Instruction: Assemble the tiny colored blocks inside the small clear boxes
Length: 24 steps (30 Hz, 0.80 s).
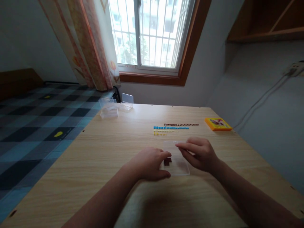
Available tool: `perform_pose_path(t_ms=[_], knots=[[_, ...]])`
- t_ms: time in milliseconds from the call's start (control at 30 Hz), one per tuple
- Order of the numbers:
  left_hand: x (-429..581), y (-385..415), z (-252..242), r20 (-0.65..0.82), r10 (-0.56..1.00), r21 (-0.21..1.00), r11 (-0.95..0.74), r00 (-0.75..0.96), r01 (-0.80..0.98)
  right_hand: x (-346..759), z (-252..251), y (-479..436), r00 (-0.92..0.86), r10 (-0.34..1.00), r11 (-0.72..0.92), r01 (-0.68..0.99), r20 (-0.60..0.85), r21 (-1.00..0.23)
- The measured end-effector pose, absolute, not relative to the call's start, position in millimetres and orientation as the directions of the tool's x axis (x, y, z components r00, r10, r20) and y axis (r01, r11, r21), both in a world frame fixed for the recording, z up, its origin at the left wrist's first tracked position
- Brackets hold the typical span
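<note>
Your left hand (149,164) covers the near-left corner of the clear plate (178,168); your right hand (199,153) hides its right edge. Whether your right fingertips pinch anything is too small to tell. The dark pieces (167,161) by your left fingertips and the coloured rows (171,127) beyond both hands are too small to make out. The bottom edge cuts off your forearms (102,202).

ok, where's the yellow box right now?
Head view: the yellow box lies flat at the far right of the table, just right of the brown bead row and beyond the right hand.
</note>
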<state>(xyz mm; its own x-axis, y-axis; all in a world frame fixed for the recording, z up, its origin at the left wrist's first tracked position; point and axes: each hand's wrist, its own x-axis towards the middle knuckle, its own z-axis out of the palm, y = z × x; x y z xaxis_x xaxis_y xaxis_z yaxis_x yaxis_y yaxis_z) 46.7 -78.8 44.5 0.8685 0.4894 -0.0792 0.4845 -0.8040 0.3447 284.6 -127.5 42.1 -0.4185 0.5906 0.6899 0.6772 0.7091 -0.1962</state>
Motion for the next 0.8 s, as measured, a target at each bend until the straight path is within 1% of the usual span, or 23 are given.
perform_pose_path(t_ms=[67, 133, 167, 267, 367, 533, 800], knots=[[46.4, -78.7, 44.7, -0.082, 0.489, 0.359, -0.799, 0.868, 0.483, 292.0, 54.9, -99.8, -0.321, 0.679, 0.62, 0.733, 0.66, -0.282], [46.4, -78.7, 45.1, -0.087, 0.495, 0.36, -0.793, 0.864, 0.491, 299.4, 63.7, -63.1, -0.279, 0.792, 0.497, 0.811, 0.543, -0.307], [46.4, -78.7, 45.6, -0.088, 0.497, 0.358, -0.793, 0.863, 0.493, 302.3, 65.4, -43.4, -0.296, 0.828, 0.471, 0.828, 0.477, -0.304], [46.3, -78.9, 47.2, -0.09, 0.496, 0.356, -0.794, 0.863, 0.493, 306.1, 59.7, 9.7, -0.344, 0.895, 0.421, 0.861, 0.283, -0.286], [45.7, -78.5, 47.1, -0.087, 0.496, 0.365, -0.791, 0.864, 0.491, 303.3, 44.1, 43.1, -0.381, 0.903, 0.425, 0.862, 0.199, -0.277], [44.4, -76.6, 42.8, -0.071, 0.492, 0.387, -0.788, 0.868, 0.479, 298.0, 22.6, 64.1, -0.42, 0.896, 0.443, 0.859, 0.144, -0.256], [42.9, -75.2, 35.6, -0.046, 0.493, 0.403, -0.787, 0.869, 0.468, 292.4, 14.6, 77.6, -0.402, 0.901, 0.431, 0.875, 0.162, -0.221]])
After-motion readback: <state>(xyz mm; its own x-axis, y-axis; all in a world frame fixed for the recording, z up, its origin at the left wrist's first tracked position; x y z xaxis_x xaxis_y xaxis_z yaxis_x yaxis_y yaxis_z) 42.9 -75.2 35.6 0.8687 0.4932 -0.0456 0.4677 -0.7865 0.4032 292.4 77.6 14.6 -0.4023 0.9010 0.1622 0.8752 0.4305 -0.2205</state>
